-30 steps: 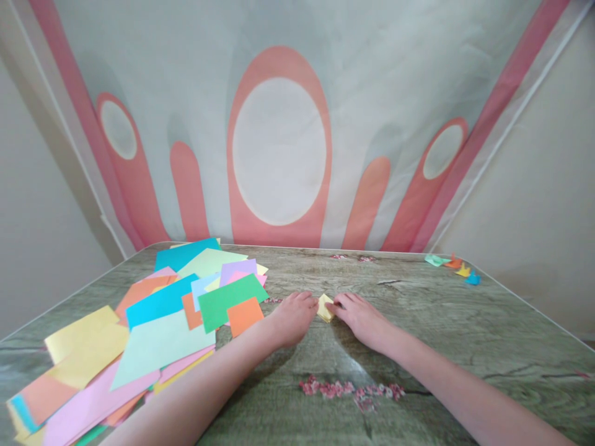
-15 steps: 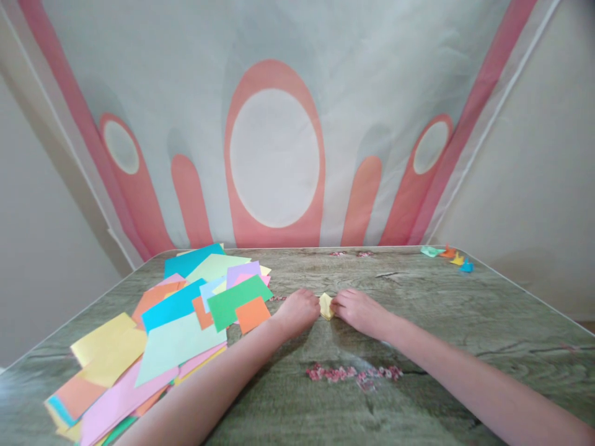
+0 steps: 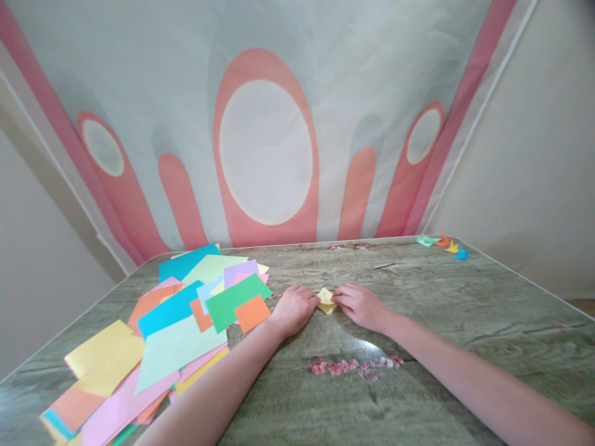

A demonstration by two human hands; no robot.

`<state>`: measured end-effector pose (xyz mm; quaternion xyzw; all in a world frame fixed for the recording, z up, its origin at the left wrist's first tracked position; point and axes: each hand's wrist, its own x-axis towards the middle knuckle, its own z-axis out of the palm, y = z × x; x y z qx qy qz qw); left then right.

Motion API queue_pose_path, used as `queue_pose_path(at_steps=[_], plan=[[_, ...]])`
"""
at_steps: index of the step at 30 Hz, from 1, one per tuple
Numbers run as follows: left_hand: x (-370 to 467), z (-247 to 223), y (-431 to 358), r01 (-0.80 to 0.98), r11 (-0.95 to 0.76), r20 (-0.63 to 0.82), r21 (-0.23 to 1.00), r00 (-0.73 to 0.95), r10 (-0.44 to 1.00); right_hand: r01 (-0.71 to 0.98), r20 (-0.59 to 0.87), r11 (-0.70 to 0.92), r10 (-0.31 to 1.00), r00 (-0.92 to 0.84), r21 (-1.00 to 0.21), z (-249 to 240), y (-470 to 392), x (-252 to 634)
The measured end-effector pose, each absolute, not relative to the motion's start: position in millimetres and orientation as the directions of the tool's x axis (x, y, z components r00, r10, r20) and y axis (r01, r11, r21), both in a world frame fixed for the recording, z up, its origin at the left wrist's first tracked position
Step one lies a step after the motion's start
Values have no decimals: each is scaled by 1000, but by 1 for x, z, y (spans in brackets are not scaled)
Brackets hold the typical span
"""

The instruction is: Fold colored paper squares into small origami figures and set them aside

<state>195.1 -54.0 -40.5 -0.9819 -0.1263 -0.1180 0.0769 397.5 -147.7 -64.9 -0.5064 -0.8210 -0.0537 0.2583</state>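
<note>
A small pale yellow folded paper (image 3: 326,300) lies at the middle of the table, between my two hands. My left hand (image 3: 297,308) has its fingers closed at the paper's left corner. On the opposite side, my right hand (image 3: 360,306) pinches the right corner between thumb and fingers. The paper is diamond-shaped, with a crease or flap edge across its middle. Its outer corners are hidden under my fingertips.
Many coloured paper sheets, among them a green sheet (image 3: 238,303) and an orange square (image 3: 252,313), overlap on the left of the table (image 3: 446,291). Several small folded paper figures, including a blue one (image 3: 461,253), stand at the far right corner. A printed backdrop (image 3: 381,80) rises behind.
The yellow paper looks wider and more spread between my fingers than before. Both hands stay at its sides. The whole view has tilted slightly.
</note>
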Motion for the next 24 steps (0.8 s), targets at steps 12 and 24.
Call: queue_pose_path(at_steps=[12,24], plan=[[197,-52,-50,290,-916,319,276,872,372,832,511,410,840,-185,-374,-67,-148,394],[202,-53,-47,306,-859,270,410,859,435,811,460,387,872,-167,-440,-64,-148,395]])
